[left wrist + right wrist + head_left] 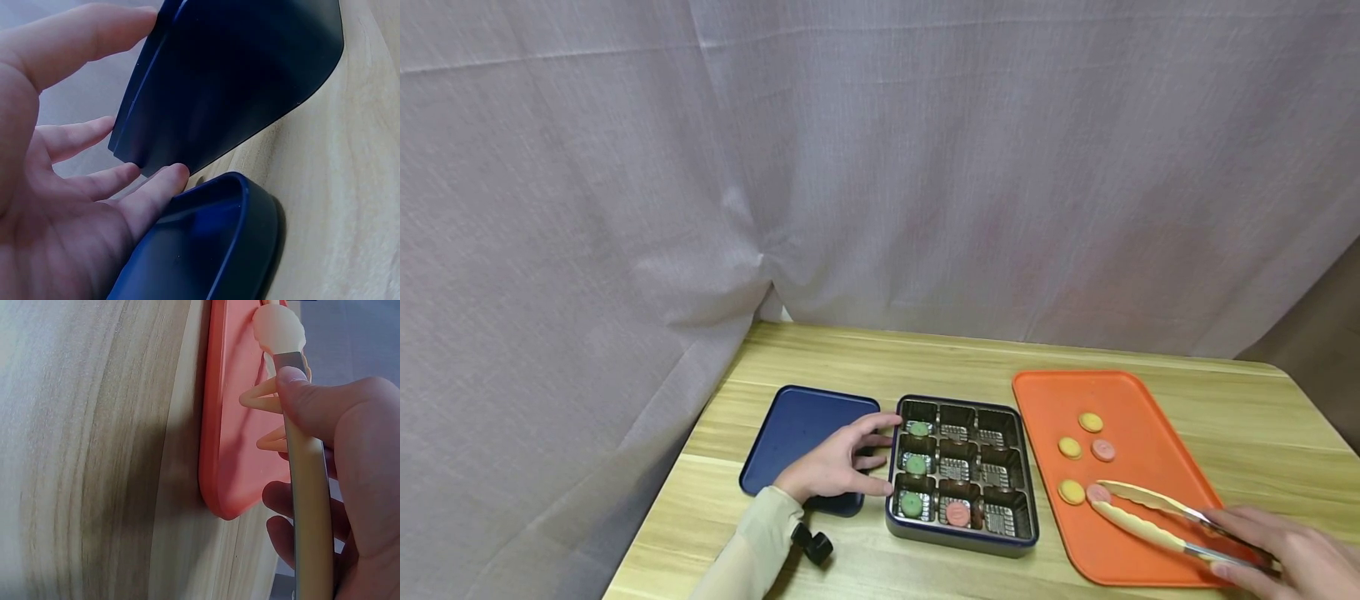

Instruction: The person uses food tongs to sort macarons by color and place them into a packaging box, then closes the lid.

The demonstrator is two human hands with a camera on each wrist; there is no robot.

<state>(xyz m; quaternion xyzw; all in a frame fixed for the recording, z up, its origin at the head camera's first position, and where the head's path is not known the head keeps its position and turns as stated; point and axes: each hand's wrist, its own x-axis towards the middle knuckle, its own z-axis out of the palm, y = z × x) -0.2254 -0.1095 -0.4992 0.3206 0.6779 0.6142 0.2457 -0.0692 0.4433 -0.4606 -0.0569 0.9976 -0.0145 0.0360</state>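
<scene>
My right hand (pixel 1292 550) grips tongs (pixel 309 506) with silver arms and cream scalloped tips, thumb on one arm. In the head view the tongs' tips lie on both sides of a pink macaron (pixel 1098 494) on the orange tray (pixel 1150 533). Whether they squeeze it cannot be seen. My left hand (pixel 838 462) touches the left wall of a dark blue box (pixel 962 539) with spread fingers. The box has a divided insert; green macarons (pixel 915 464) sit in its left column and a pink macaron (pixel 958 513) in the front middle compartment.
A blue lid (pixel 808 425) lies left of the box, partly under my left hand. Yellow macarons (pixel 1070 447) and another pink macaron (pixel 1102 450) rest on the tray. A grey curtain (pixel 880 208) hangs behind the wooden table (pixel 655 542).
</scene>
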